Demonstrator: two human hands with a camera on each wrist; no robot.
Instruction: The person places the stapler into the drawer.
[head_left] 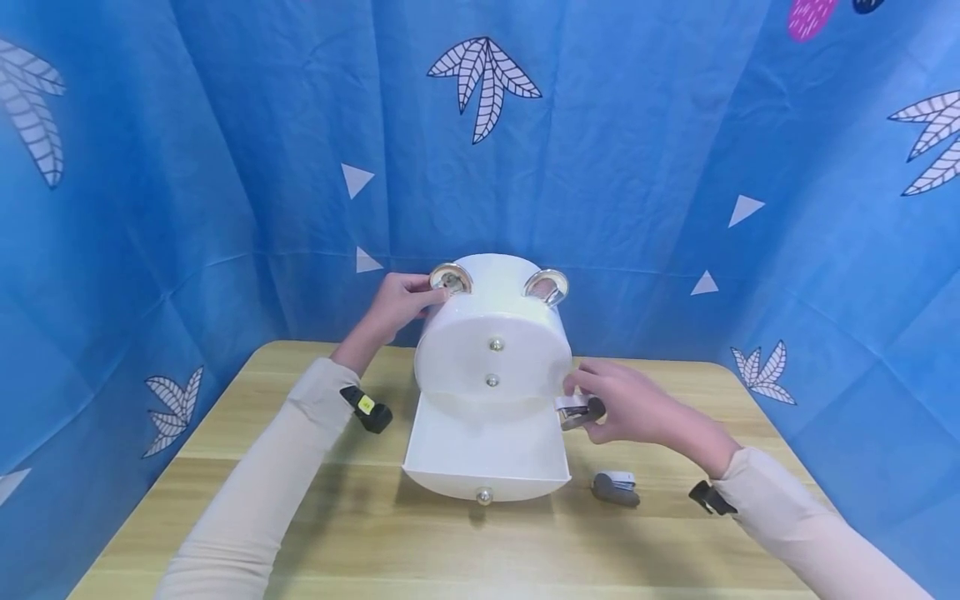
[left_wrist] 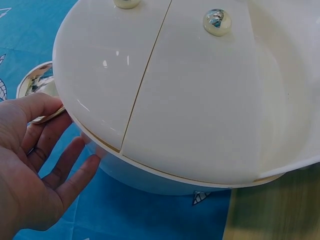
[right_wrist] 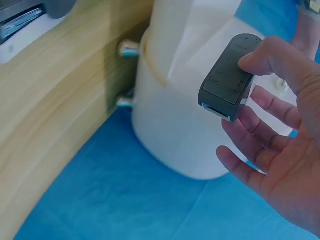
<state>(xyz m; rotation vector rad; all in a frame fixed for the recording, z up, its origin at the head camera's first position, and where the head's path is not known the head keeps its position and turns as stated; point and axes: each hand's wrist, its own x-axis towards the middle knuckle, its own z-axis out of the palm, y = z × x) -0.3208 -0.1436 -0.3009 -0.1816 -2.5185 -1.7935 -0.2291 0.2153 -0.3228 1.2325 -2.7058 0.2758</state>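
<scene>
A white drawer box (head_left: 457, 354) with two shiny, gold-rimmed ears stands at the table's far side. Its bottom drawer (head_left: 442, 483) is pulled out toward me, and the inside looks bare. My left hand (head_left: 401, 304) grips the box by its left ear (left_wrist: 40, 82), thumb at the rim and other fingers along the side. Beside the drawer's right edge, my right hand (head_left: 630, 404) pinches a small grey and white stapler (right_wrist: 227, 80) between thumb and fingers, above the table. A second stapler (head_left: 615, 489) of the same colours lies on the tabletop, right of the drawer front.
The box stands on a light wood table (head_left: 337, 533). Blue cloth (head_left: 637, 167) with leaf prints hangs behind and at both sides, close to the table's edges. Round metal knobs (head_left: 484, 497) stick out from the drawer fronts.
</scene>
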